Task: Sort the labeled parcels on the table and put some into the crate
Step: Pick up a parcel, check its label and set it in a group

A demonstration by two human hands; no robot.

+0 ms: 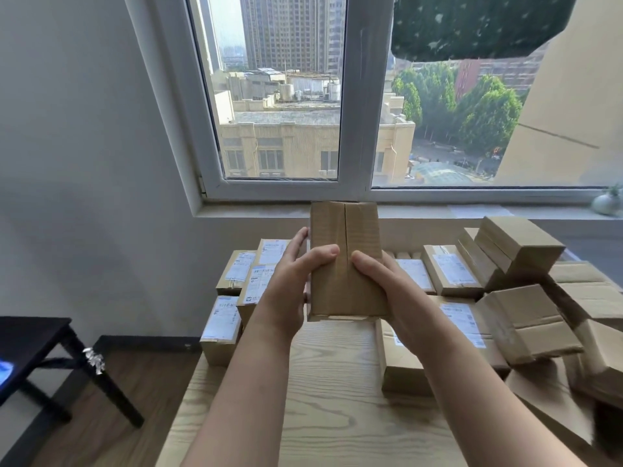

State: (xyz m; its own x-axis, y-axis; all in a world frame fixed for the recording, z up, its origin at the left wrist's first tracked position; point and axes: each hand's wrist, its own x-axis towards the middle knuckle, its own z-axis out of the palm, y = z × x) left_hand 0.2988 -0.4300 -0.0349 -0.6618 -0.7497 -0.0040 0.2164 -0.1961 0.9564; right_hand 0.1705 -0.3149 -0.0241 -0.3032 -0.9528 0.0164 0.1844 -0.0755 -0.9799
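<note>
Up close at centre frame, a person's left hand [290,281] and right hand [387,284] clamp a brown cardboard parcel [344,264] between them. The thumbs press on its seamed face and the fingers wrap round its sides, holding it upright above the pale wooden table [320,399]. Just beyond, at left centre, a cluster of labeled parcels [220,323] sits at the tabletop's far-left corner, white labels up. More labeled boxes [451,269] lie flat to the right of the held one. Along the right edge, brown cartons [519,244] are heaped, some tilted. A black side table [30,335] stands on the floor at lower left. Farther back, a white-framed window [350,96] fills the upper frame, with a small pale vase [606,203] on its sill at far right.
</note>
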